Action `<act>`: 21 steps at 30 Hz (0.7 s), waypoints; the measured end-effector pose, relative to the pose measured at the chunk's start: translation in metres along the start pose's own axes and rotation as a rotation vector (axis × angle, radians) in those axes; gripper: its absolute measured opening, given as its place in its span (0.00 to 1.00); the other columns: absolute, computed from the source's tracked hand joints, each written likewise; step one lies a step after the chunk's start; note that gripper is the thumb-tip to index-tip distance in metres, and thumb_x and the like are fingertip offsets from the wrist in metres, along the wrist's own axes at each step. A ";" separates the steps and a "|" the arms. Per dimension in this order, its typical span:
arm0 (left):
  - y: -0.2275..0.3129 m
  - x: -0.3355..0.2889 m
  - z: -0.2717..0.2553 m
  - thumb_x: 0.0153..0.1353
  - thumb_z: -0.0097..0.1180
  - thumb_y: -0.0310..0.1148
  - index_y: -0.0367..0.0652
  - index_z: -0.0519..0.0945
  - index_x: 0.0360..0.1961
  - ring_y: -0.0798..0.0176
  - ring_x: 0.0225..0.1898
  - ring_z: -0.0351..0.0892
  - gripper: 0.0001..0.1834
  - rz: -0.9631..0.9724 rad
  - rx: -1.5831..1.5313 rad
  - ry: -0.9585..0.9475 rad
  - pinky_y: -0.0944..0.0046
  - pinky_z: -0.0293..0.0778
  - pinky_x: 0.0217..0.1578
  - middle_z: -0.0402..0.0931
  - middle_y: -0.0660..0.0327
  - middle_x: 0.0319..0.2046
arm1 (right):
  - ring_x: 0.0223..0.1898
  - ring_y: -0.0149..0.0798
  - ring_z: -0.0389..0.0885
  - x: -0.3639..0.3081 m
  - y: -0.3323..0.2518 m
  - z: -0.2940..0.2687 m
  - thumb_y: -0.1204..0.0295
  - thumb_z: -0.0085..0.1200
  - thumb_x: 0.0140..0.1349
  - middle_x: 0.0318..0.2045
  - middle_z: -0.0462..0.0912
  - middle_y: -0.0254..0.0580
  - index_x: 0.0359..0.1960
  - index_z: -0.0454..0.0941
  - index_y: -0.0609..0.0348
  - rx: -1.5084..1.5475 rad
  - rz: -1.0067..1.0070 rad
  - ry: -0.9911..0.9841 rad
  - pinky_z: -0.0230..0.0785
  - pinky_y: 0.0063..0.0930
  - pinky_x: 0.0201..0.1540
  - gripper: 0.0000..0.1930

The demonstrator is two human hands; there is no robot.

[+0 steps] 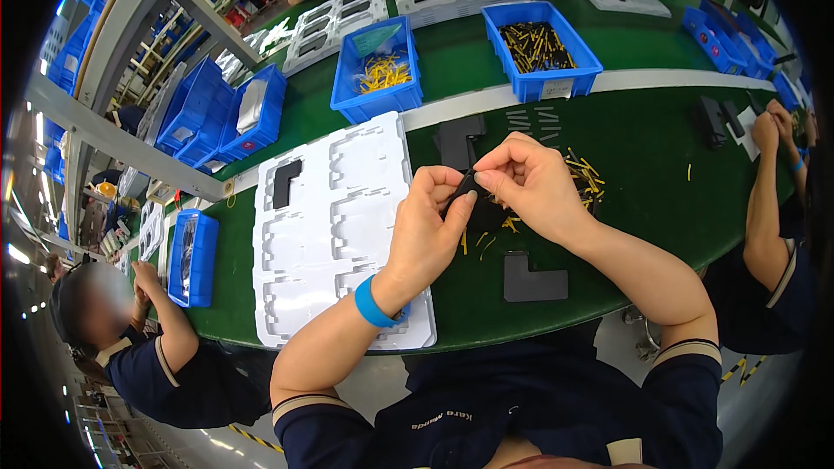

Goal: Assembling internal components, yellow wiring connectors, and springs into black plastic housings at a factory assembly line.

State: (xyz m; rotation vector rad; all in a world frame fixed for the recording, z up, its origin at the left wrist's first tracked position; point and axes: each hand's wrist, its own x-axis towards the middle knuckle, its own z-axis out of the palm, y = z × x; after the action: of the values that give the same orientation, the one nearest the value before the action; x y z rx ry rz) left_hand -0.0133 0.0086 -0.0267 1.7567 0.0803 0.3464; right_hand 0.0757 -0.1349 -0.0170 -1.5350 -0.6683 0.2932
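Over the green table, my left hand (434, 204) and my right hand (530, 187) meet with fingertips pinched on a small black part (463, 186). The fingers cover much of it, so its full shape is hidden. Just beyond them lie dark flat pieces (459, 137). Yellow-and-black strips (587, 178) are scattered beside and under my right hand. Nearer to me, a black L-shaped piece (532, 285) rests flat on the table. Left of my hands, a white moulded tray (326, 230) holds one black L-shaped piece (285, 184) in its upper left pocket.
Blue bins of yellow strips (382, 74) and black-and-yellow strips (539, 45) stand beyond the white rail. Thin grey strips (532, 123) lie past my right hand. A blue bin (192, 256) sits left of the tray. Co-workers work at left, right and far side.
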 end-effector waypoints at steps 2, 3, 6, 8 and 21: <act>0.002 -0.001 0.000 0.61 0.53 0.23 0.35 0.67 0.41 0.72 0.31 0.76 0.10 -0.013 -0.018 0.001 0.73 0.71 0.30 0.79 0.57 0.32 | 0.26 0.25 0.72 0.000 -0.002 0.000 0.78 0.59 0.55 0.28 0.71 0.34 0.30 0.78 0.66 0.015 0.031 -0.004 0.67 0.20 0.30 0.04; 0.002 -0.001 0.000 0.61 0.53 0.23 0.35 0.67 0.41 0.72 0.31 0.76 0.10 -0.013 -0.018 0.002 0.73 0.71 0.30 0.79 0.57 0.32 | 0.26 0.25 0.72 0.000 -0.002 0.001 0.78 0.59 0.55 0.28 0.71 0.34 0.30 0.78 0.66 0.015 0.031 -0.004 0.67 0.20 0.30 0.04; 0.001 0.000 -0.002 0.61 0.54 0.23 0.35 0.67 0.41 0.73 0.30 0.75 0.10 0.005 0.034 -0.011 0.72 0.71 0.29 0.79 0.57 0.31 | 0.27 0.25 0.72 0.001 0.000 -0.001 0.78 0.59 0.54 0.29 0.71 0.34 0.30 0.78 0.66 0.024 0.026 -0.011 0.67 0.20 0.30 0.04; -0.002 0.000 -0.003 0.61 0.53 0.23 0.35 0.67 0.42 0.73 0.29 0.75 0.10 -0.008 0.052 -0.030 0.71 0.71 0.29 0.79 0.57 0.30 | 0.25 0.24 0.73 0.002 0.003 -0.004 0.77 0.59 0.56 0.27 0.73 0.34 0.31 0.78 0.66 -0.050 -0.035 -0.025 0.67 0.19 0.29 0.05; 0.007 0.002 -0.005 0.62 0.53 0.23 0.35 0.67 0.50 0.72 0.33 0.76 0.16 -0.026 -0.039 -0.092 0.72 0.71 0.34 0.80 0.58 0.32 | 0.22 0.21 0.72 0.004 -0.001 -0.010 0.72 0.57 0.60 0.23 0.78 0.32 0.33 0.77 0.64 0.121 0.168 -0.160 0.64 0.17 0.25 0.07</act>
State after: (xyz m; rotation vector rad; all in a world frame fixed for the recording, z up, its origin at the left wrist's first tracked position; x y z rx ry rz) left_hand -0.0141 0.0125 -0.0182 1.7288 0.0301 0.2462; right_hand 0.0841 -0.1413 -0.0139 -1.4645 -0.6346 0.5783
